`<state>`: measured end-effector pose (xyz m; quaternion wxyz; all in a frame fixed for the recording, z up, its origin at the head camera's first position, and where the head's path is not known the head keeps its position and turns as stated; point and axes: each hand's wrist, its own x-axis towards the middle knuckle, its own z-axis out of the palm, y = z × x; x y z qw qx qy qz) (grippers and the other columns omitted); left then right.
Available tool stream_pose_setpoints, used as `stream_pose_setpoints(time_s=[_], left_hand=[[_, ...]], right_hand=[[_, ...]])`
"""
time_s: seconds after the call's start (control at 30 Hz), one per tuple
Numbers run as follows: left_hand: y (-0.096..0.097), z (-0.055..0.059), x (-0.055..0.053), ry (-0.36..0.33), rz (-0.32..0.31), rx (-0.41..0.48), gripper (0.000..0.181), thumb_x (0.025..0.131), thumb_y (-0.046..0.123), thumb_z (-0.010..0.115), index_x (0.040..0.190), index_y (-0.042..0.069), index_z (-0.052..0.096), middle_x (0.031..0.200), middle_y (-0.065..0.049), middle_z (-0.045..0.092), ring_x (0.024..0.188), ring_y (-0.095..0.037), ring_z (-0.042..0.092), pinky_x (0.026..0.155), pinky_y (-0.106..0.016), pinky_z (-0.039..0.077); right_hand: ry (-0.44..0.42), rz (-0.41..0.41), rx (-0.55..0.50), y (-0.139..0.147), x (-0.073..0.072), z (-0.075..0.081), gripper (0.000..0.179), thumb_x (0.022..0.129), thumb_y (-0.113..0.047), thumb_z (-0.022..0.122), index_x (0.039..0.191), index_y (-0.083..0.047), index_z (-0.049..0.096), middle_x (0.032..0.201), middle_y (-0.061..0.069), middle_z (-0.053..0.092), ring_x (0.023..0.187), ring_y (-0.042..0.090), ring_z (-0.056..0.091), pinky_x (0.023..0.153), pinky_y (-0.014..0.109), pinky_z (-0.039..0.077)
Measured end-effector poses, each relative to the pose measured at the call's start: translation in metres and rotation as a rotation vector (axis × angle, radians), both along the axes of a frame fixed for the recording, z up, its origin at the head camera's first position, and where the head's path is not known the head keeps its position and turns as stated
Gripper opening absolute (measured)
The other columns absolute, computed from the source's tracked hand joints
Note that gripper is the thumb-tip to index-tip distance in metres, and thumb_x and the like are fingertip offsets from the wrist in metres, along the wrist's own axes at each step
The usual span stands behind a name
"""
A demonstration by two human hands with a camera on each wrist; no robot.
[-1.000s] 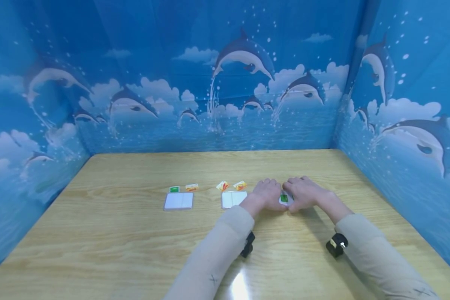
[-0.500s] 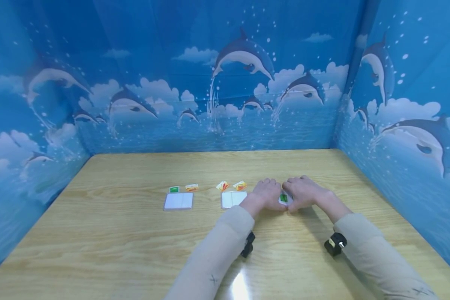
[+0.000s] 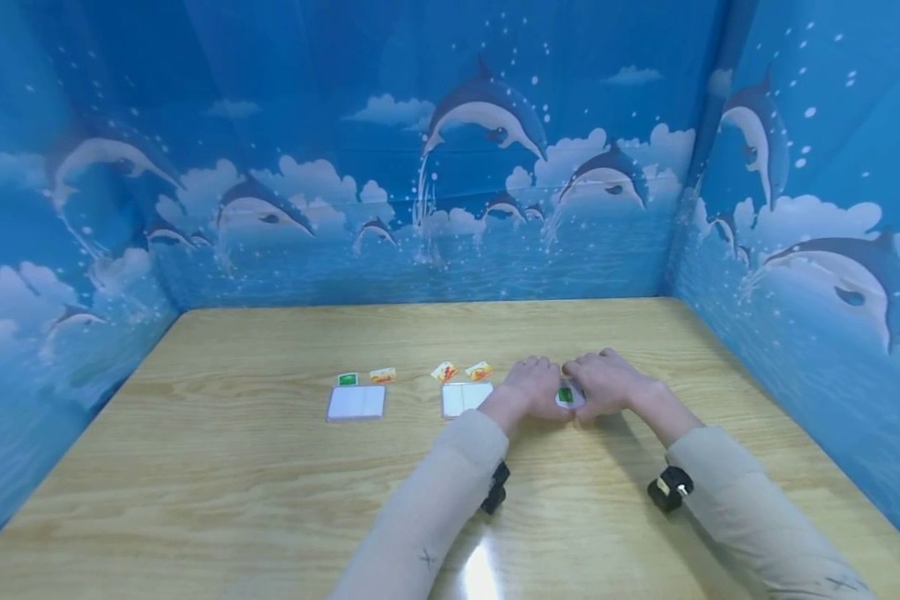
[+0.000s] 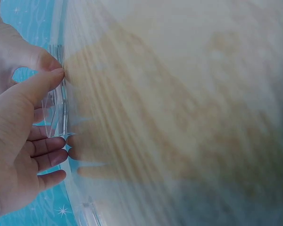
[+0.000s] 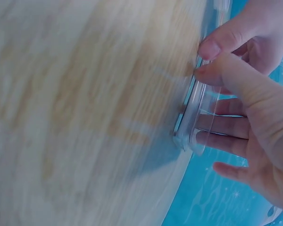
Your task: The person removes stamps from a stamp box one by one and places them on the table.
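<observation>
My left hand [image 3: 528, 390] and right hand [image 3: 606, 385] meet over a flat clear plastic case [image 3: 579, 395] at the right of the table. Inside it or on it shows a small green card [image 3: 565, 395]. In the right wrist view the case [image 5: 193, 120] stands low on the wood, its clear lid edge apart from the base at the near corner. Both thumbs press side by side on its near edge, while the fingers reach round its far side. The left wrist view shows the left hand [image 4: 19, 132] gripping the same case [image 4: 62, 106] edge-on.
Two flat white two-part cases lie to the left, one in the middle [image 3: 457, 400] and one farther left [image 3: 356, 402]. Behind them are a small green card [image 3: 348, 379] and several orange-and-white cards [image 3: 383, 376]. A dolphin-print curtain [image 3: 450, 242] borders the wooden table [image 3: 270, 500].
</observation>
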<state>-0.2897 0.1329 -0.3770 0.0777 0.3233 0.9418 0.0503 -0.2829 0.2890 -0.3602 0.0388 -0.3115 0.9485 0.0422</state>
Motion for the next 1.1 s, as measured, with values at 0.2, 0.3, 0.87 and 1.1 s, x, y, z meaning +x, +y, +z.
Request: stream_pose_setpoints(time_s=[0.2,0.3,0.87,1.1], left_hand=[[0.0,-0.002,-0.001,0.009,0.007,0.006,0.064,0.08,0.057,0.06,0.124,0.011,0.049,0.105,0.001,0.052,0.096,-0.014,0.045,0.092,-0.029,0.038],[-0.001,-0.001,-0.001,0.011,0.007,0.006,0.064,0.08,0.056,0.061,0.123,0.011,0.049,0.106,0.001,0.052,0.096,-0.014,0.046,0.092,-0.03,0.039],[-0.006,0.004,-0.001,-0.012,0.014,0.0,0.063,0.079,0.054,0.065,0.122,0.011,0.048,0.105,0.001,0.053,0.094,-0.013,0.047,0.089,-0.029,0.041],[-0.007,0.004,-0.001,-0.024,0.024,0.03,0.064,0.077,0.054,0.066,0.121,0.011,0.047,0.104,0.001,0.053,0.091,-0.012,0.047,0.085,-0.027,0.042]], right_hand=[[-0.012,-0.001,-0.016,0.002,0.002,0.002,0.061,0.071,-0.037,0.073,0.116,0.001,0.056,0.113,0.017,0.06,0.102,0.035,0.056,0.086,0.057,0.04],[-0.009,0.006,-0.036,0.004,0.003,0.003,0.062,0.073,-0.038,0.073,0.118,0.002,0.055,0.113,0.018,0.06,0.101,0.035,0.056,0.086,0.057,0.04],[0.249,0.115,-0.032,0.008,0.004,-0.001,0.064,0.066,-0.043,0.073,0.114,-0.003,0.06,0.103,0.009,0.053,0.1,0.029,0.048,0.084,0.051,0.04],[0.31,0.146,-0.054,0.013,0.003,-0.001,0.065,0.065,-0.046,0.073,0.112,-0.003,0.06,0.104,0.011,0.055,0.102,0.031,0.049,0.085,0.051,0.039]])
